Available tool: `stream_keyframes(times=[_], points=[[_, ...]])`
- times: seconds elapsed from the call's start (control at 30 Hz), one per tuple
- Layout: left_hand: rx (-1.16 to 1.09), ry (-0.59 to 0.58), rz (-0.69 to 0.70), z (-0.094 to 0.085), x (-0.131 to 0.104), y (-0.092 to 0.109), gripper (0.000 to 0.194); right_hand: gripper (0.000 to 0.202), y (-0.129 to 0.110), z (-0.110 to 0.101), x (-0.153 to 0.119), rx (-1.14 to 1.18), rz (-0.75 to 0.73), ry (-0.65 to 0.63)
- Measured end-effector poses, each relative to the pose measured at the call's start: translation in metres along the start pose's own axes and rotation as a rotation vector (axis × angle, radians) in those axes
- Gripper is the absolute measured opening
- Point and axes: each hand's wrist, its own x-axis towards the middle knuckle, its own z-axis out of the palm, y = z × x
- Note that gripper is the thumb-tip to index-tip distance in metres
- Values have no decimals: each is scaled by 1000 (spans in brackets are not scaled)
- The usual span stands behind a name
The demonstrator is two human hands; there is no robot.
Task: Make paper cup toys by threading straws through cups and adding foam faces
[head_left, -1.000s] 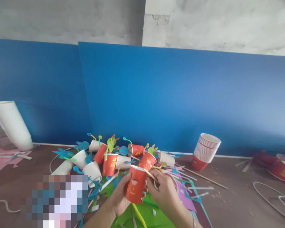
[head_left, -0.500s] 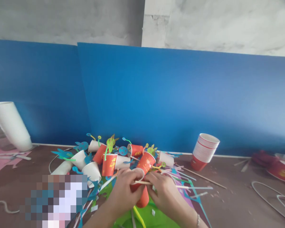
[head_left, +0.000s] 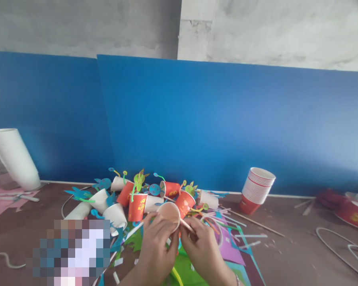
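My left hand is closed around a paper cup, whose open mouth tilts up toward me. The cup's inside looks plain and pale. Thumb and fingers of my right hand pinch a pale straw, its end at the right side of the cup's rim. Whether the straw goes through the cup wall I cannot tell. Just behind my hands lie a red printed cup and another red cup with paper cut-outs. Green paper shows beneath my wrists.
White cups with blue cut-outs lie at the left of the pile. A stack of red-and-white cups stands right, a tall white cup stack far left. Loose straws and a wooden stick lie right. A blue partition closes the back.
The cup has turned so its mouth faces me more and sits higher. The straw that lay across its front is now at the rim's right side in my right hand.
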Motion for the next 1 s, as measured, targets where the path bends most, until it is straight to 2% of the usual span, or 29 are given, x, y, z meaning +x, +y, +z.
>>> stream_keyframes(times=[0.1,0.2,0.4,0.5,0.53,0.6,0.67,0.73,0.8,0.9,1.0], points=[[57,24,63,1,-3,-2,21,25,1,6,1,327,175,7],[114,11,125,0,-7,-6,23,33,2,5,4,591,361,-51],[1,-42,125,-3,-17,-18,31,30,-3,-9,8,1113,839,-329],[-59,-50,94,-5,-16,-18,29,29,-5,-12,8,1222,916,-431],[-52,-42,81,-6,-14,-16,27,29,-5,-11,8,1189,886,-440],[-15,-1,31,-5,-7,-13,20,32,-2,-9,8,980,736,-377],[9,46,-43,-3,0,-10,17,32,2,-7,7,645,512,-224],[5,68,-96,-2,6,-9,18,23,4,-6,6,308,286,-79],[13,62,-119,-1,8,-8,15,13,6,-7,4,49,75,1],[65,0,-102,-2,8,-7,9,16,5,-10,1,-213,-210,15],[91,-55,-66,-3,7,-5,10,19,6,-11,-1,-368,-357,-12]])
